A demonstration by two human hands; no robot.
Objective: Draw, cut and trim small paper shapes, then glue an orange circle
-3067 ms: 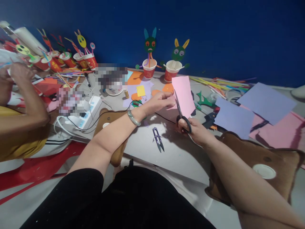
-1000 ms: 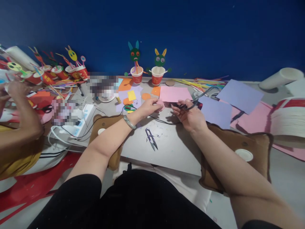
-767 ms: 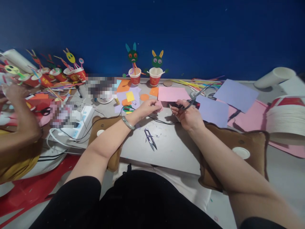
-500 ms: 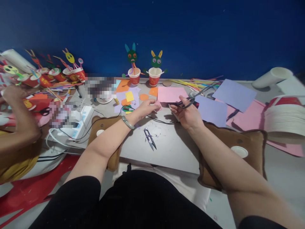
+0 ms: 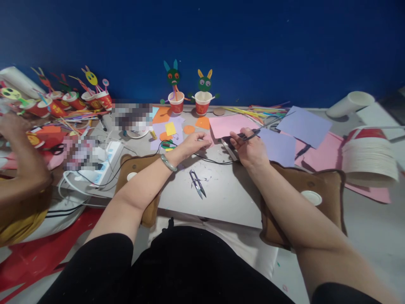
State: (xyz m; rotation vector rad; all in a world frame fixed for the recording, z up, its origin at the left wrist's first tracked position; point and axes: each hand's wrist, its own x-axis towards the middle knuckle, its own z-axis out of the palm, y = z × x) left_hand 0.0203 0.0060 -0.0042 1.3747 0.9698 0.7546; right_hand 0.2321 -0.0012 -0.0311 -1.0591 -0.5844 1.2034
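Note:
My left hand [image 5: 193, 145] pinches a small piece of pink paper [image 5: 207, 141] between thumb and fingertips, above the table. My right hand [image 5: 251, 147] is closed around black scissors [image 5: 249, 134], whose slim end points up and to the right. Beneath the right fingers lies a dark and white object, mostly hidden, and a black cord [image 5: 215, 161] runs toward it. A larger pink sheet [image 5: 232, 125] lies just beyond the right hand. Thread snips [image 5: 198, 184] rest on the table between my forearms, among small dark scraps.
Two red paper cups [image 5: 203, 104] with green paper heads stand by the blue wall. Brown cushions lie under both arms. Purple sheets [image 5: 303, 126] and stacked paper plates [image 5: 368, 158] are at right. A power strip [image 5: 109, 162] and another person's arm [image 5: 23, 156] are at left.
My right fingers have curled further around the scissors, which have tipped to lie flatter. The left hand keeps its pinch on the pink paper. The view has shifted slightly.

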